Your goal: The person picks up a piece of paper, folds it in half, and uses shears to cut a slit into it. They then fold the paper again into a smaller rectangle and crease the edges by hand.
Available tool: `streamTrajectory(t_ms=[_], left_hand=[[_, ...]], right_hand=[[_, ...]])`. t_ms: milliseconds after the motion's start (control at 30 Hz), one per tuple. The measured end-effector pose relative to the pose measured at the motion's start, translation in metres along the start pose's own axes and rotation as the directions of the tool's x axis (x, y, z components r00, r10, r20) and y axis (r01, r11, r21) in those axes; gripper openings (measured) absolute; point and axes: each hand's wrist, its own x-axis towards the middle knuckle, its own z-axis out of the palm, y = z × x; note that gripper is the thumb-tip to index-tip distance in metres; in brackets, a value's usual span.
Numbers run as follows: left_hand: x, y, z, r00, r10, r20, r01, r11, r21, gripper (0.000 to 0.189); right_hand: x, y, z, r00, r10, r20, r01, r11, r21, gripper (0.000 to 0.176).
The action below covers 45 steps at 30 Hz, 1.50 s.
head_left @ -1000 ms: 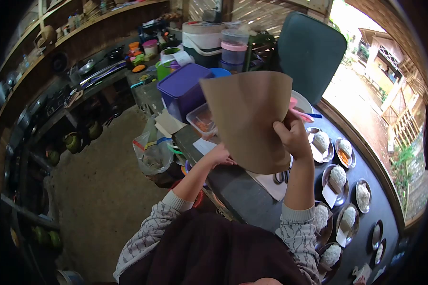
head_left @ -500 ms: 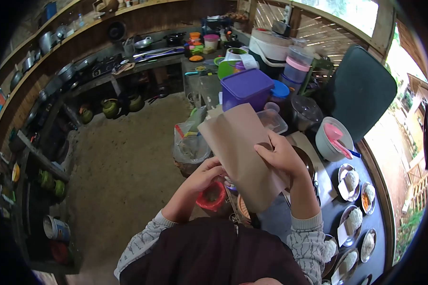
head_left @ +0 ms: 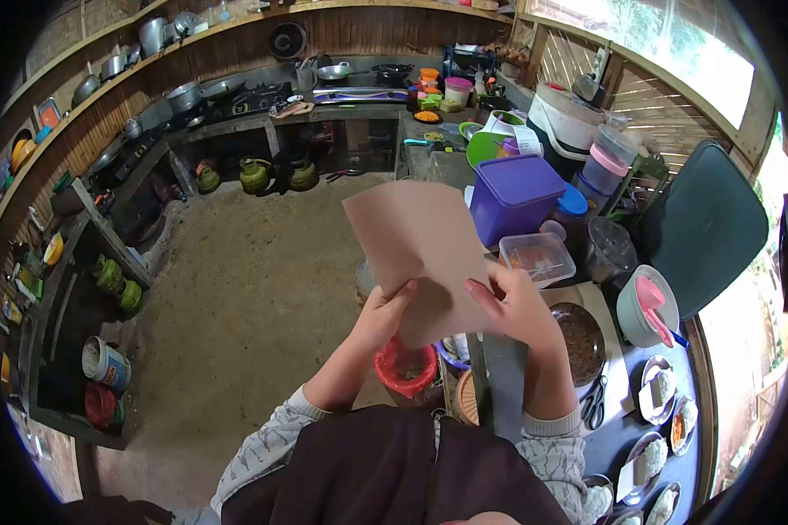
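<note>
A sheet of brown paper (head_left: 420,232) is held up in front of my body, above the floor and the counter's edge. My left hand (head_left: 385,315) grips its lower left edge, with the thumb lying over the front. On the lower right edge, my right hand (head_left: 518,306) pinches the paper between thumb and fingers. The fingers behind the sheet are partly hidden. Below the paper stands a bin lined with a red bag (head_left: 405,372). To the right of my right hand is a round metal bowl with dark contents (head_left: 578,341), and black scissors (head_left: 594,402) lie near it.
Plates of rice (head_left: 655,459) stand along the blue-grey table at right. Behind them is a pail with a pink scoop (head_left: 648,306). A purple lidded box (head_left: 517,197) and a clear container (head_left: 538,260) sit on the counter. Green gas cylinders (head_left: 256,175) line the far wall.
My left hand has come up onto the paper's lower left edge. The sheet now faces me more squarely. The view has shifted, baring the bowl and scissors.
</note>
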Motion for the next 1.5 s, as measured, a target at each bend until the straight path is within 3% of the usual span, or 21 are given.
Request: streamTrajectory(t_ms=[100,133,167,233,300,367,433,500,600,667,767,800,833,900,933,1033,1100,1167,1200,1300,1500], left_hand=[[0.004,-0.013,0.000,1.000,0.000,-0.007,0.000,0.997,-0.074,0.027],[0.005,-0.016,0.001,1.000,-0.009,0.004,0.009,0.989,-0.150,0.028],[0.005,-0.018,0.002,1.000,-0.012,0.005,0.013,0.989,-0.147,0.028],[0.004,-0.012,0.013,0.994,-0.113,-0.005,0.110,0.977,-0.182,0.031],[0.001,-0.003,0.027,0.988,-0.155,-0.009,0.149,0.963,-0.225,0.032],[-0.003,0.007,0.036,0.981,-0.195,-0.004,0.187,0.946,-0.266,0.033],[-0.004,0.011,0.043,0.972,-0.208,0.106,0.226,0.953,-0.203,0.033],[-0.001,0.003,0.043,0.969,-0.206,0.134,0.227,0.960,-0.165,0.033],[0.005,-0.001,0.051,0.927,-0.197,0.320,0.289,0.918,-0.272,0.040],[0.004,0.005,0.064,0.909,-0.234,0.344,0.396,0.742,-0.541,0.046],[0.001,0.005,0.078,0.900,-0.239,0.366,0.392,0.811,-0.434,0.054],[0.005,0.002,0.081,0.899,-0.128,0.420,0.274,0.910,-0.310,0.050],[0.007,0.000,0.086,0.890,-0.131,0.437,0.286,0.907,-0.310,0.050],[0.008,-0.002,0.098,0.885,-0.283,0.369,0.335,0.938,-0.084,0.046],[0.008,-0.005,0.108,0.905,-0.296,0.307,0.361,0.914,-0.183,0.037],[0.009,-0.012,0.120,0.892,-0.285,0.350,0.341,0.934,-0.110,0.030],[0.007,-0.015,0.130,0.883,-0.273,0.381,0.326,0.942,-0.081,0.027],[0.004,-0.019,0.138,0.865,-0.197,0.462,0.272,0.957,-0.100,0.028],[0.003,-0.021,0.141,0.837,-0.223,0.500,0.307,0.947,-0.091,0.028],[-0.003,-0.030,0.153,0.787,-0.180,0.590,0.308,0.943,-0.123,0.027],[-0.017,-0.036,0.173,0.673,-0.203,0.712,0.366,0.927,-0.083,0.031]], right_hand=[[0.003,0.007,0.002,0.989,0.127,-0.077,-0.139,0.974,-0.180,0.036],[0.003,0.001,0.006,0.998,0.014,-0.063,-0.005,0.991,0.131,0.052],[-0.001,-0.001,0.007,0.998,0.016,-0.066,-0.007,0.991,0.134,0.052],[-0.010,-0.004,0.006,0.965,-0.143,0.218,0.131,0.989,0.068,0.066],[-0.009,0.001,0.005,0.957,-0.148,0.250,0.150,0.989,0.011,0.068],[-0.008,0.007,0.007,0.965,-0.133,0.224,0.101,0.984,0.149,0.058],[-0.012,-0.002,0.009,0.974,-0.068,0.214,0.059,0.997,0.051,0.049],[-0.016,-0.001,0.009,0.982,-0.137,0.133,0.159,0.972,-0.171,0.047],[-0.023,-0.003,0.000,0.992,-0.120,0.027,0.123,0.980,-0.157,0.051],[-0.029,-0.001,-0.007,0.997,-0.067,-0.050,0.059,0.987,-0.150,0.060],[-0.039,-0.005,-0.017,0.995,-0.031,-0.093,0.021,0.993,-0.113,0.065],[-0.043,-0.006,-0.021,0.997,-0.027,-0.070,0.013,0.982,-0.190,0.072],[-0.047,-0.006,-0.024,0.996,-0.017,-0.085,0.000,0.980,-0.199,0.072],[-0.058,-0.007,-0.026,0.994,0.026,-0.102,-0.046,0.979,-0.199,0.079],[-0.064,-0.008,-0.029,0.994,0.040,-0.097,-0.061,0.972,-0.227,0.087],[-0.080,-0.016,-0.039,0.980,0.072,-0.187,-0.108,0.975,-0.194,0.091],[-0.090,-0.010,-0.049,0.963,0.001,-0.269,-0.052,0.982,-0.179,0.088],[-0.103,-0.013,-0.061,0.940,0.212,-0.268,-0.186,0.975,0.120,0.078],[-0.110,-0.013,-0.065,0.910,0.271,-0.315,-0.256,0.963,0.090,0.054],[-0.128,-0.019,-0.076,0.831,0.470,-0.299,-0.439,0.883,0.167,0.035],[-0.152,-0.024,-0.084,0.809,0.412,-0.419,-0.378,0.911,0.165,0.026]])
